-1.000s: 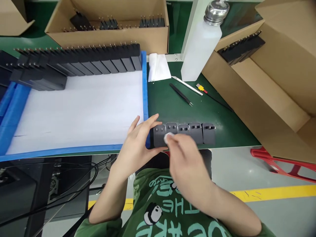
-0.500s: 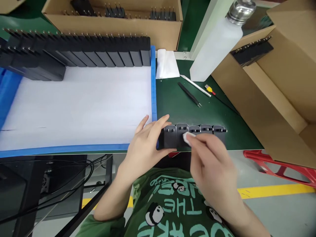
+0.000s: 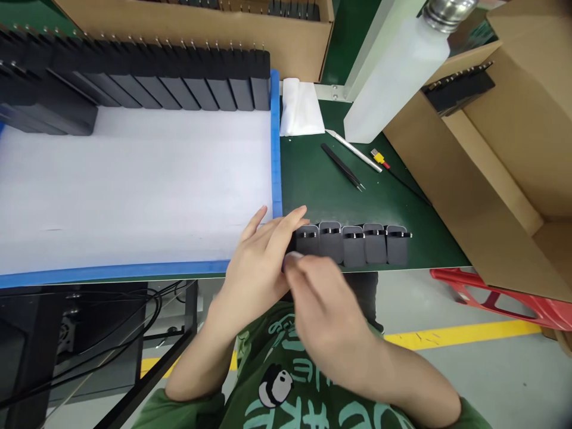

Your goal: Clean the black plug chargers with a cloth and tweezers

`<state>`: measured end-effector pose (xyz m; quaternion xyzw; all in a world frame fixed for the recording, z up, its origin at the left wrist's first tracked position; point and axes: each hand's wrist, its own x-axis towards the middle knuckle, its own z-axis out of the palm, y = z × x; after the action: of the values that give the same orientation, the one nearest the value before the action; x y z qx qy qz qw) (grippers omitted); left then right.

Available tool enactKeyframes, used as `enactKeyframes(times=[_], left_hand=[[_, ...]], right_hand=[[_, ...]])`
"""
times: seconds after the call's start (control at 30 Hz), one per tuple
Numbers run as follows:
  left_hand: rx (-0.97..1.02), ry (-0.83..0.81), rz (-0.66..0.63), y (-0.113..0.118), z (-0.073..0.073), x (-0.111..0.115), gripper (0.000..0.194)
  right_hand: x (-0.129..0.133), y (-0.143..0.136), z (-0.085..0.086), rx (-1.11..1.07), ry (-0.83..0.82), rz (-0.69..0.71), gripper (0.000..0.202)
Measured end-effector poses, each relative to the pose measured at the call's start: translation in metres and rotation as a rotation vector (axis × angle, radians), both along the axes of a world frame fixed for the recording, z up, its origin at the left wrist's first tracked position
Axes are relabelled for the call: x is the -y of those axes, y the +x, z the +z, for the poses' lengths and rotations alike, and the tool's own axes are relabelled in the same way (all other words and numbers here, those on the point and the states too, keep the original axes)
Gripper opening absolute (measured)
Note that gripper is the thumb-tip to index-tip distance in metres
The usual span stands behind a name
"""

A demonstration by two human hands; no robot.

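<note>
A short row of black power adapters [image 3: 353, 244] with metal prongs stands along the front edge of the green table. My left hand [image 3: 259, 256] grips the left end of this row, its forefinger reaching over the far side; its thumb is hidden behind my right hand. The other left fingers are spread. Pinched in my right hand [image 3: 326, 304] is a small white wipe [image 3: 292, 256], pressed at the front of the leftmost adapters. My right hand covers the lower part of that end, so the contact spot is partly hidden.
A blue-edged white mat [image 3: 179, 185] bears a long row of black adapters [image 3: 214, 83]. Behind it stands a cardboard box [image 3: 201, 27]. Right of it lie folded white cloths [image 3: 302, 110], tweezers [image 3: 342, 167], a craft knife [image 3: 355, 150] and a cable plug [image 3: 379, 158], near a white bottle [image 3: 397, 77] and an open carton [image 3: 456, 173].
My right hand has moved left with the white wipe, from the middle of the row to its left end. My left hand stays at that end. The view has shifted slightly.
</note>
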<state>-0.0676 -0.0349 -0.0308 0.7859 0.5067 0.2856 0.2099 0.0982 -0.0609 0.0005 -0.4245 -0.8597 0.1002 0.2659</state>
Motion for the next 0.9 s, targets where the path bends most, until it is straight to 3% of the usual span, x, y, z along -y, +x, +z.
enactKeyframes(times=[0.07, 0.2, 0.23, 0.27, 0.37, 0.43, 0.5, 0.57, 0.63, 0.73, 0.83, 0.9], left_hand=[[-0.021, 0.005, 0.005, 0.0, 0.0, 0.0, 0.065], [-0.056, -0.006, -0.008, 0.0, 0.0, 0.0, 0.08], [-0.06, -0.009, -0.01, 0.0, 0.0, -0.001, 0.082], [-0.06, -0.01, -0.007, 0.0, 0.0, -0.001, 0.082], [-0.061, -0.015, 0.0, -0.001, 0.0, 0.0, 0.079], [-0.082, -0.031, -0.016, -0.002, 0.003, 0.0, 0.083], [-0.119, -0.051, -0.039, -0.001, 0.007, -0.001, 0.088], [-0.151, -0.048, -0.056, 0.002, 0.012, -0.004, 0.091], [-0.174, -0.021, -0.071, 0.007, 0.016, -0.007, 0.093], [-0.196, 0.01, -0.118, 0.016, 0.018, -0.014, 0.087], [-0.234, 0.034, -0.15, 0.023, 0.018, -0.019, 0.077], [-0.273, 0.076, -0.134, 0.029, 0.02, -0.02, 0.081]], right_hand=[[0.003, 0.005, 0.002, -0.03, -0.091, 0.085, 0.035], [-0.001, 0.022, 0.007, -0.077, -0.02, -0.212, 0.036], [-0.002, 0.022, 0.007, -0.066, 0.003, -0.233, 0.036], [-0.002, 0.02, 0.007, -0.049, 0.016, -0.201, 0.037], [0.004, 0.018, 0.01, -0.025, -0.075, 0.117, 0.039], [0.008, 0.03, 0.014, -0.072, -0.174, 0.156, 0.038], [0.008, 0.052, 0.016, -0.126, -0.199, -0.056, 0.035], [0.002, 0.071, 0.012, -0.136, -0.103, -0.314, 0.033], [-0.005, 0.077, 0.004, -0.116, -0.004, -0.39, 0.029], [-0.009, 0.066, -0.003, -0.083, 0.066, -0.258, 0.025], [-0.006, 0.057, 0.001, -0.06, -0.005, -0.111, 0.027], [-0.007, 0.059, 0.003, -0.061, -0.034, -0.147, 0.027]])
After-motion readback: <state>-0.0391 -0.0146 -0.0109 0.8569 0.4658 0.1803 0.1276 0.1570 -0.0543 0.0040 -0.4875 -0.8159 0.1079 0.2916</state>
